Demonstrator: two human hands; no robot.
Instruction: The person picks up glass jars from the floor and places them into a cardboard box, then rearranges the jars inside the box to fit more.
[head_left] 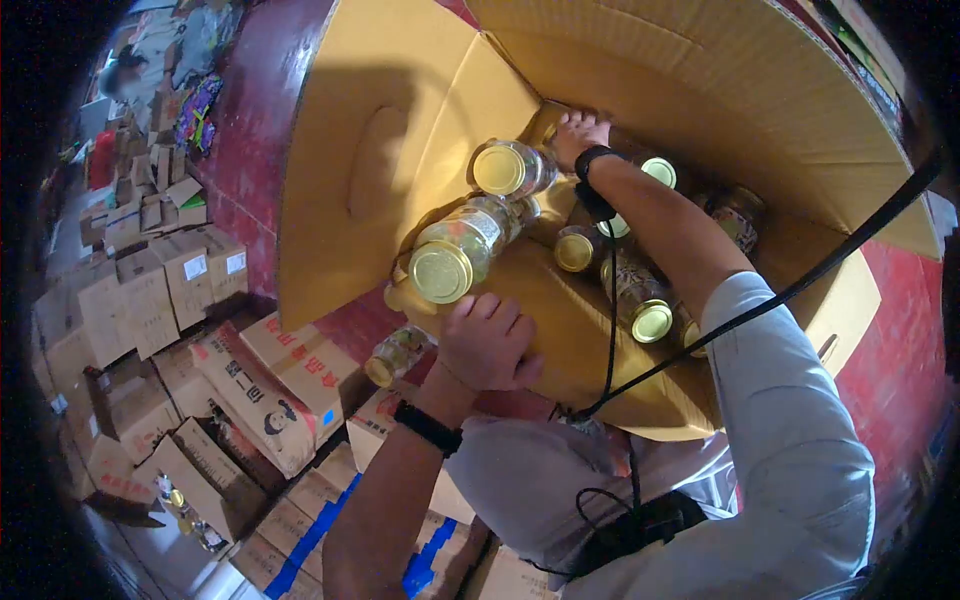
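Observation:
A large cardboard box (pixel 390 130) stands open before me, with several glass jars inside. My right hand (pixel 581 138) reaches deep into its far corner, fingers bent downward; what they grip is hidden. Close by on the left lies a jar with a gold lid (pixel 500 168). A larger clear jar (pixel 460 245) lies tilted towards me, just above my left hand (pixel 487 343). That hand's fingers curl over the box's near edge. Further right, a small jar (pixel 576 248) and a dark-filled jar (pixel 645 300) have gold lids too.
Outside the box, left of my left hand, lies another jar (pixel 400 354). Stacked cartons (pixel 300 375) fill the lower left, some with blue tape. A black cable (pixel 780 300) crosses in front of my right arm. The floor (pixel 250 130) is red.

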